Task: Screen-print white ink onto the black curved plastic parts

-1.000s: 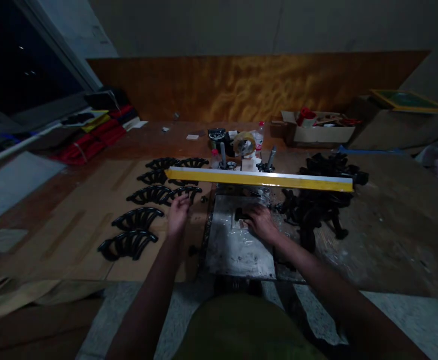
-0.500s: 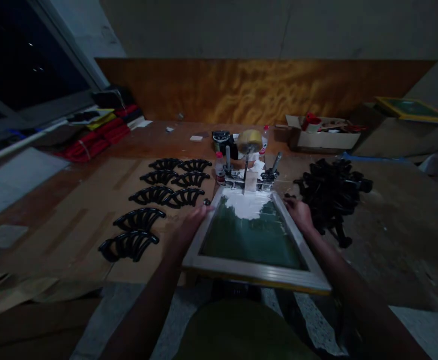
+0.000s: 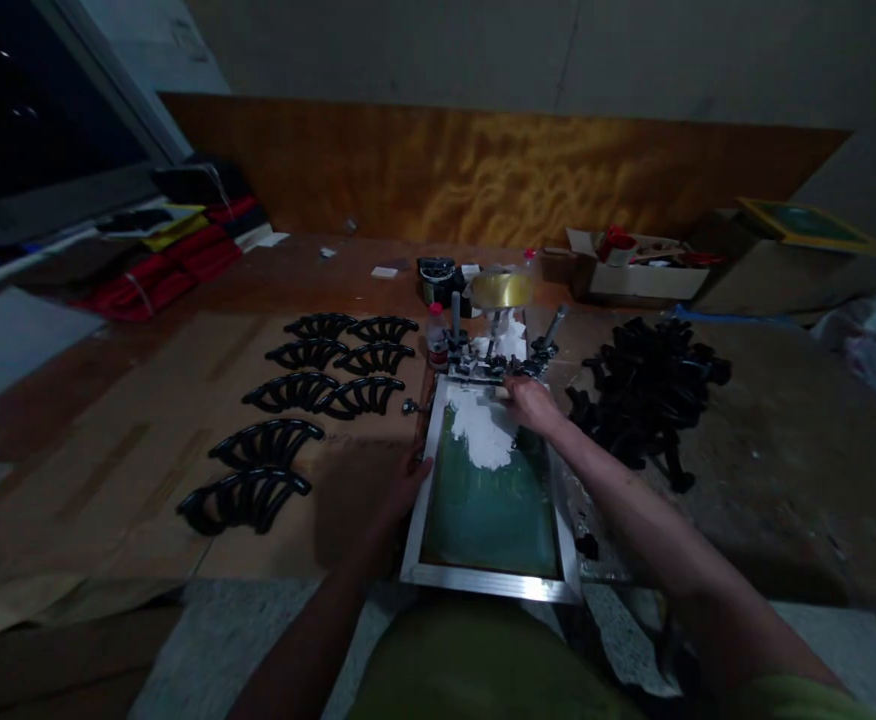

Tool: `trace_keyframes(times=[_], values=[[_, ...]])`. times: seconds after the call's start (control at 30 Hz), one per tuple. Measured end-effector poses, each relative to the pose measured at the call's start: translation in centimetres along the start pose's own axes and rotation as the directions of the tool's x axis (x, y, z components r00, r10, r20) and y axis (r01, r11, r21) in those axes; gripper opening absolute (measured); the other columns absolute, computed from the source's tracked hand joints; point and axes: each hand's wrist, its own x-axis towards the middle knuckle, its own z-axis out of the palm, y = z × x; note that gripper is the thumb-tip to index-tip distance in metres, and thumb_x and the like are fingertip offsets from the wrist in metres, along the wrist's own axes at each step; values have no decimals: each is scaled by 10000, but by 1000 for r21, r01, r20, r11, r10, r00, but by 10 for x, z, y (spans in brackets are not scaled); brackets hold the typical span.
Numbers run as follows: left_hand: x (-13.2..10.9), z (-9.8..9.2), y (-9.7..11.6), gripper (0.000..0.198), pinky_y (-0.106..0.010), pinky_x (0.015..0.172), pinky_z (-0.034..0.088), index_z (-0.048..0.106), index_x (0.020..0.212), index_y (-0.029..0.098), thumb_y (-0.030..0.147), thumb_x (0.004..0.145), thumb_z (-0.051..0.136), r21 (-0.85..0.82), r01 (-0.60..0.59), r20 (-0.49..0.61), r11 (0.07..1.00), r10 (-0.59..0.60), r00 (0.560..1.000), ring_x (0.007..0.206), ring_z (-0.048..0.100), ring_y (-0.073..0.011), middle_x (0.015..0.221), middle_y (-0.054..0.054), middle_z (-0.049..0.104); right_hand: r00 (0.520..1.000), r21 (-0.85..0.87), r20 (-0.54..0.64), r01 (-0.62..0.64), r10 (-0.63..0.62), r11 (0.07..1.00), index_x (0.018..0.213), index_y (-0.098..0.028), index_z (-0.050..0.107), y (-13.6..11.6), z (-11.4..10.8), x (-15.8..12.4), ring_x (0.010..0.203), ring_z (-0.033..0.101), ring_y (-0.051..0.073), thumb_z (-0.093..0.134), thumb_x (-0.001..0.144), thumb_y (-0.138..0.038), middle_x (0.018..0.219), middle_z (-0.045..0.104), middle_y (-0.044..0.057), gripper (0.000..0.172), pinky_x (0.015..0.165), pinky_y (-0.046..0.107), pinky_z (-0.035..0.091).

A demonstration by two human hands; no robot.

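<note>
A metal-framed printing screen [image 3: 492, 580] with green mesh lies flat in front of me, hinged at its far end to a clamp [image 3: 494, 360]. White ink [image 3: 483, 432] is heaped on the far part of the mesh. My left hand [image 3: 389, 500] rests against the frame's left edge; the dark hides its fingers. My right hand [image 3: 532, 402] reaches over the far end of the mesh beside the white ink, fingers curled; what they hold is unclear.
Several black curved plastic parts [image 3: 288, 392] lie in rows on cardboard to the left. A heap of the same black parts [image 3: 652, 385] sits right of the screen. Tape roll [image 3: 499, 288], a small bottle [image 3: 436, 335] and a cardboard box [image 3: 637, 272] stand behind.
The screen was raised a second ago, then swung down and now lies flat. My right hand moved from the frame's right side to the far end by the white ink.
</note>
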Motion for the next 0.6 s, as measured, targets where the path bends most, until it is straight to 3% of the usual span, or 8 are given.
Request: trace_keyframes(times=[0.1, 0.17, 0.3, 0.43, 0.5, 0.6], values=[[2, 0, -6, 587, -449, 1006, 487, 607, 1277, 199, 500, 776, 667, -17, 31, 3, 999, -31, 1000, 1169, 631, -302, 1258, -129, 688, 998, -58, -58, -43, 39, 997, 1017, -164, 645, -6, 10, -11, 983, 605, 257, 542, 872, -119, 1060, 693, 146, 184, 812, 309, 438], [3, 0, -8, 633, -448, 993, 498, 598, 1285, 180, 528, 761, 675, -12, 53, 0, 999, -53, 999, 1156, 636, -304, 1254, -136, 689, 997, -72, -75, -7, 2, 997, 986, -163, 643, -15, 20, -21, 971, 591, 266, 516, 874, -107, 1015, 687, 157, 178, 821, 330, 442], [2, 0, -10, 620, -431, 956, 525, 606, 1275, 214, 555, 761, 674, -27, 78, -2, 997, -78, 997, 1137, 647, -303, 1263, -116, 689, 957, -9, -63, 283, -283, 959, 950, -159, 632, -23, 35, -52, 932, 565, 267, 517, 839, -85, 937, 662, 146, 176, 831, 356, 441], [-1, 1, -7, 629, -426, 971, 514, 587, 1300, 186, 545, 788, 654, -15, 77, 0, 997, -78, 997, 1143, 646, -299, 1268, -129, 684, 883, 79, -16, 468, -469, 880, 921, -173, 616, -10, 22, -70, 912, 555, 239, 527, 764, -22, 912, 646, 105, 235, 807, 330, 427], [-2, 1, -4, 606, -417, 975, 510, 594, 1281, 173, 527, 792, 649, 0, 78, 0, 997, -78, 997, 1148, 644, -295, 1279, -139, 675, 889, 119, 23, 452, -457, 884, 899, -185, 609, -6, 13, -65, 900, 557, 228, 548, 735, -16, 891, 640, 82, 243, 784, 313, 421], [-3, 1, 0, 553, -396, 967, 512, 599, 1269, 202, 497, 803, 632, 4, 62, -12, 998, -62, 998, 1167, 635, -283, 1312, -123, 658, 938, 114, -25, 345, -344, 932, 907, -185, 610, -11, 13, -55, 928, 550, 237, 541, 768, -40, 930, 632, 92, 212, 784, 317, 424]])
